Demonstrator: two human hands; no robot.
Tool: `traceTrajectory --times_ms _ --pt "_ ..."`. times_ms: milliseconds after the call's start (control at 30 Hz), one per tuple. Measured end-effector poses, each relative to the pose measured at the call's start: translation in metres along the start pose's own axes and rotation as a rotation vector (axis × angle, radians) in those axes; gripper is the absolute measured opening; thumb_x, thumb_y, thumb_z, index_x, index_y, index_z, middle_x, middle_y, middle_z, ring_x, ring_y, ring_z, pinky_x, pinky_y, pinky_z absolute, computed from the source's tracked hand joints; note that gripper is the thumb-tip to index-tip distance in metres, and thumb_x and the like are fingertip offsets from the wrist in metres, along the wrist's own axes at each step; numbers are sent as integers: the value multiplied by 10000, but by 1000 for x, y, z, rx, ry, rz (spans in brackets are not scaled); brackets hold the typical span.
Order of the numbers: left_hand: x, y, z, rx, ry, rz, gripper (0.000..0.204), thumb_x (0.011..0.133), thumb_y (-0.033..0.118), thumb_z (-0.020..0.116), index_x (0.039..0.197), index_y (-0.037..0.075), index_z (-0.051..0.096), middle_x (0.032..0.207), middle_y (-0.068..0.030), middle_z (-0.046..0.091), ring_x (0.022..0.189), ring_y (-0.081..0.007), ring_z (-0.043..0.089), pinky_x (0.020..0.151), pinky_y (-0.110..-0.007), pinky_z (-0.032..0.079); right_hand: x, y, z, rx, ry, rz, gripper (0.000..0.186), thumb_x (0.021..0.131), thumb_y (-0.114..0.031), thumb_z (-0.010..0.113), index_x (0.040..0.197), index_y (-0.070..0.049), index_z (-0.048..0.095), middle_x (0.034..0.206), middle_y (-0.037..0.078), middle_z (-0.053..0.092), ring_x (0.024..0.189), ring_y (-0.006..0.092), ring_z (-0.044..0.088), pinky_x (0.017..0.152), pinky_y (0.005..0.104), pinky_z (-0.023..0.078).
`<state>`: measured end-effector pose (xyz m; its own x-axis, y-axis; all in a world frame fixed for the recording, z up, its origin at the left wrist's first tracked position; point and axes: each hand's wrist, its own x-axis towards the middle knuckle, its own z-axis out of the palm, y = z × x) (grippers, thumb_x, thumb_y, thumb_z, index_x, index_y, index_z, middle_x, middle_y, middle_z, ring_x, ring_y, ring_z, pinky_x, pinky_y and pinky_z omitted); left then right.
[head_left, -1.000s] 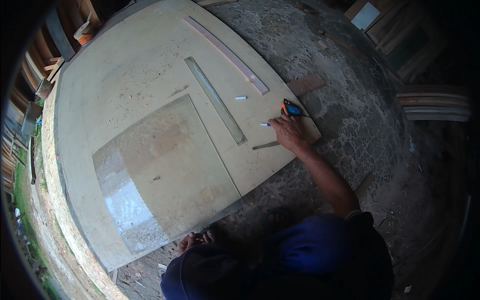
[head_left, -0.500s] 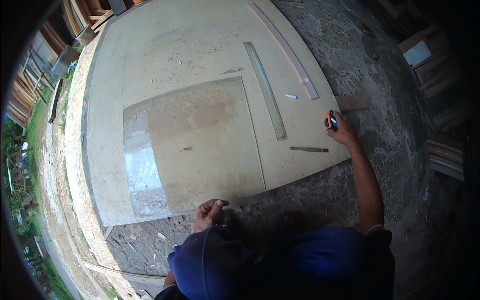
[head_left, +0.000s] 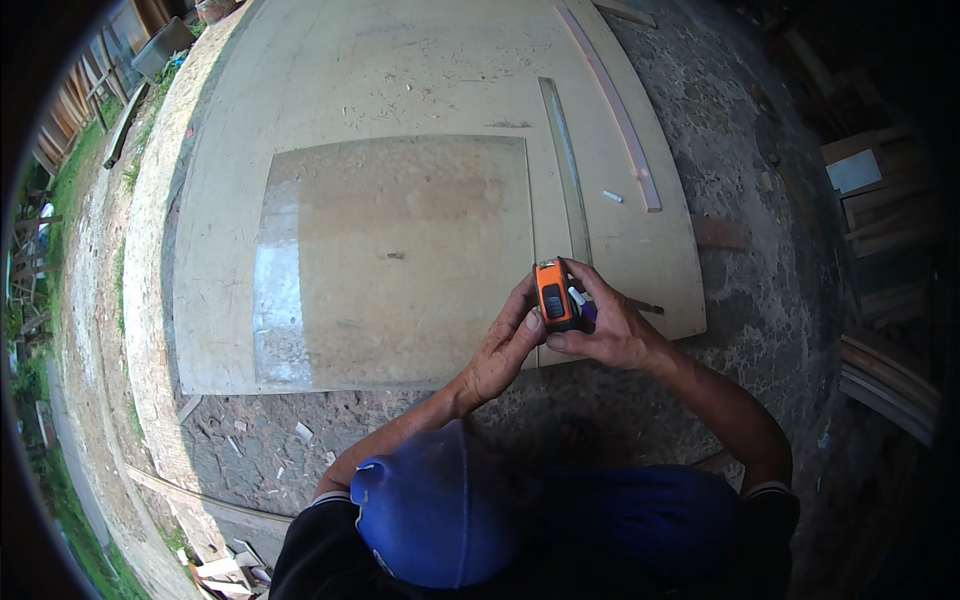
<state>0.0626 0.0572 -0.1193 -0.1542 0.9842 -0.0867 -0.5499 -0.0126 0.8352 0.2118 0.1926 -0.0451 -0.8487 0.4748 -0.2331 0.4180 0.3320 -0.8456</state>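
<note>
My left hand [head_left: 500,355] and my right hand [head_left: 615,330] are closed round an orange-and-black tape measure [head_left: 552,295] over the board's near edge. My right fingers also hold a purple-and-white marker [head_left: 583,305]. Beneath them lies a pale board [head_left: 230,120] bearing a large clear sheet [head_left: 390,200], glass or plastic, I cannot tell which. To its right lie a long narrow clear strip [head_left: 562,170], a pinkish wooden strip [head_left: 610,95] and a small white cylinder [head_left: 612,197]. A thin dark tool [head_left: 650,307] shows partly behind my right hand.
Rough concrete ground [head_left: 740,280] surrounds the board. Stacked wood pieces [head_left: 880,390] and leaning panels [head_left: 850,170] stand at the right. A bright dirt strip, grass and stacked timber [head_left: 70,125] are at the left. My blue-clad knees [head_left: 430,500] are below my hands.
My right hand has picked the tape measure up from the board's right side and brought it leftward. My left hand has risen from the near edge to hold it too. The view has shifted.
</note>
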Motion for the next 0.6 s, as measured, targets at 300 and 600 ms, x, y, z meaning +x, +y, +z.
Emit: traceTrajectory --times_ms 300,600 --pt "-53 51 -49 170 60 -211 727 881 248 750 1492 88 390 1240 -67 546 1097 -177 522 934 -338 462 47 -40 38 266 -243 259 356 986 -250 673 1223 -5 568 898 33 596 655 76 542 551 216 454" --pt "-122 49 -110 612 94 -81 695 814 186 785 1410 53 453 1145 -106 579 1143 -223 555 1006 -370 449 97 -74 104 78 -496 200 309 893 -247 747 1010 -21 572 829 51 572 726 104 544 625 302 460"
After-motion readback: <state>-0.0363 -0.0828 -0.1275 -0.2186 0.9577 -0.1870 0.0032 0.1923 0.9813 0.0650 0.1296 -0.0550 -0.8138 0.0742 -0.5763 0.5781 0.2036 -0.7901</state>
